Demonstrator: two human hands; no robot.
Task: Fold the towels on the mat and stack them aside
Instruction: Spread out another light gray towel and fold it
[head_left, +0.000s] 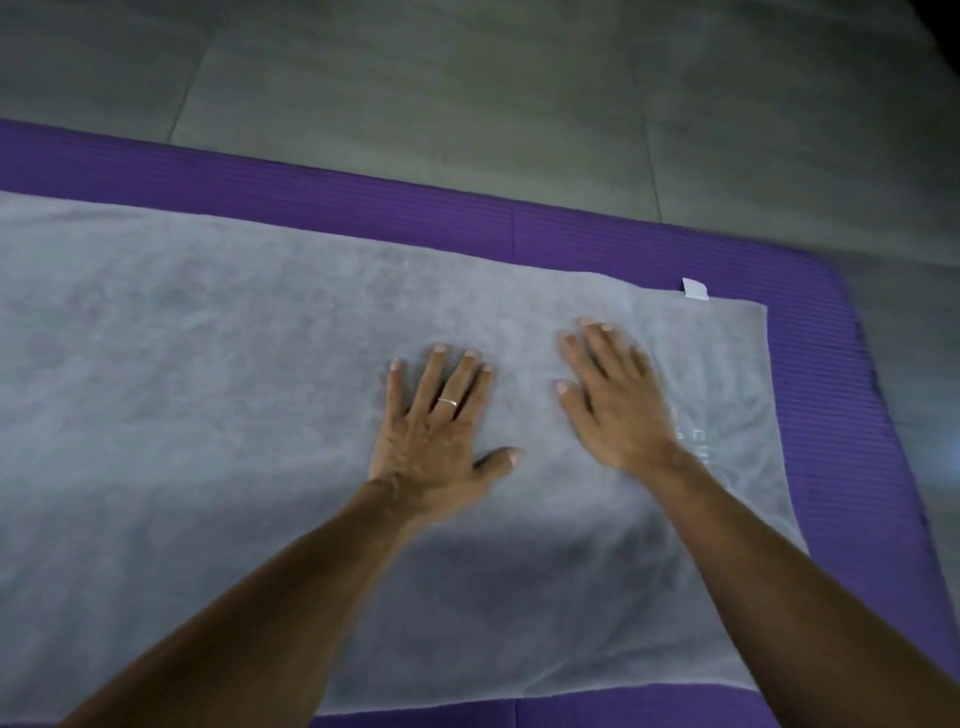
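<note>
A large grey towel (208, 389) lies spread flat on the purple mat (571, 228), running off the left edge of the view. A small white tag (695, 289) sticks out at its far right corner. My left hand (436, 431) rests palm down on the towel near its middle, fingers straight and spread, a ring on one finger. My right hand (615, 402) lies flat on the towel just to the right, fingers straight; it looks slightly blurred. Neither hand holds any fabric.
Grey tiled floor (467, 78) lies beyond the mat's far edge and to its right. The mat's rounded far right corner (831, 280) shows past the towel. A strip of mat shows at the near edge (571, 714).
</note>
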